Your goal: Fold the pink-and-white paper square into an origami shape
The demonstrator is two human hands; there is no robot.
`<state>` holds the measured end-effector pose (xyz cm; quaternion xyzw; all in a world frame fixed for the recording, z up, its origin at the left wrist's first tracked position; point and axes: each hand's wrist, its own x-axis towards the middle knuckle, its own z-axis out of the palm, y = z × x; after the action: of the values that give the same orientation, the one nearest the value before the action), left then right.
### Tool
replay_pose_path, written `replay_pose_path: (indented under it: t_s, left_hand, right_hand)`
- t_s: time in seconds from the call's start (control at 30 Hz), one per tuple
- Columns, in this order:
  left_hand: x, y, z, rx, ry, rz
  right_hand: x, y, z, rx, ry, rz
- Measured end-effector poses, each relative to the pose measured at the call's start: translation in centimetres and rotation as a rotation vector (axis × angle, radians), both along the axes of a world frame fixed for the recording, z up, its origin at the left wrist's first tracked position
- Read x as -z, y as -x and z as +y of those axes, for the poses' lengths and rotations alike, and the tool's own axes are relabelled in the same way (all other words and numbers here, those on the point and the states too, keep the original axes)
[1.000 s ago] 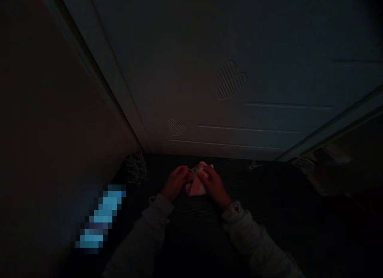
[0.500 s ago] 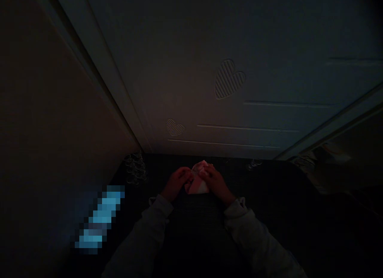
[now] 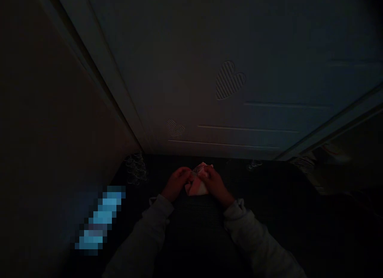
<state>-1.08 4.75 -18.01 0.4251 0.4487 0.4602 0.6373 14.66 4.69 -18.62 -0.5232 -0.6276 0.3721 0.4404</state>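
The scene is very dark. A small pink folded piece, paper or cloth (image 3: 198,183), lies on a dark ribbed surface (image 3: 197,226) between my hands. My left hand (image 3: 177,183) pinches its left edge with the fingers curled. From the other side my right hand (image 3: 214,183) grips its top right part, fingers closed over it. Both arms wear light grey sleeves.
A pale door panel with two striped hearts (image 3: 229,80) rises right behind the surface. Several small clear shiny items (image 3: 136,169) lie at the far left corner, another (image 3: 254,163) at the far right. A glowing blue blurred strip (image 3: 100,220) lies at the left.
Both hands keep hold of the pink piece and shift only slightly; the right hand's fingers moved a little over its top.
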Motion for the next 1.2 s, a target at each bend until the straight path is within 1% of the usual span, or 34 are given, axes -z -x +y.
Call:
replay_pose_path:
  t_s: [0.2, 0.37, 0.5, 0.6, 0.73, 0.8, 0.9, 1.0, 1.07, 1.13, 1.2]
  left_hand:
    - [-0.3, -0.2, 0.0, -0.019, 0.025, -0.080]
    - [-0.8, -0.2, -0.2, -0.034, 0.035, -0.074]
    - [-0.6, -0.3, 0.0, -0.041, 0.049, -0.031]
    - [-0.3, -0.3, 0.1, -0.047, 0.048, 0.010]
    - [-0.3, -0.3, 0.2, -0.048, 0.056, -0.002]
    - [-0.4, -0.2, 0.1, -0.037, 0.054, -0.009]
    - [-0.6, -0.3, 0.1, -0.032, 0.045, -0.021]
    - [-0.5, -0.3, 0.1, -0.046, 0.035, -0.009]
    - [-0.5, -0.3, 0.0, -0.059, 0.041, 0.011]
    - [-0.5, -0.3, 0.0, -0.054, 0.050, 0.022]
    - [-0.5, -0.2, -0.1, -0.037, 0.054, 0.028]
  right_hand:
    - [-0.4, 0.1, -0.2, 0.071, 0.043, 0.005]
    - [-0.8, 0.1, -0.3, 0.105, 0.053, 0.109]
    - [-0.7, 0.1, -0.3, 0.131, 0.065, 0.181]
    - [-0.9, 0.2, -0.4, 0.092, -0.011, 0.159]
    - [-1.4, 0.3, -0.7, -0.034, -0.126, 0.071]
    - [-1.7, 0.4, -0.8, -0.077, -0.155, 0.037]
    - [-1.9, 0.5, -0.8, -0.096, -0.168, 0.021]
    - [-1.8, 0.5, -0.7, -0.062, -0.135, 0.052]
    - [-1.4, 0.4, -0.5, 0.006, -0.083, 0.099]
    - [-1.0, 0.2, -0.3, 0.104, -0.020, 0.165]
    - [-0.7, 0.1, -0.2, 0.153, 0.029, 0.225]
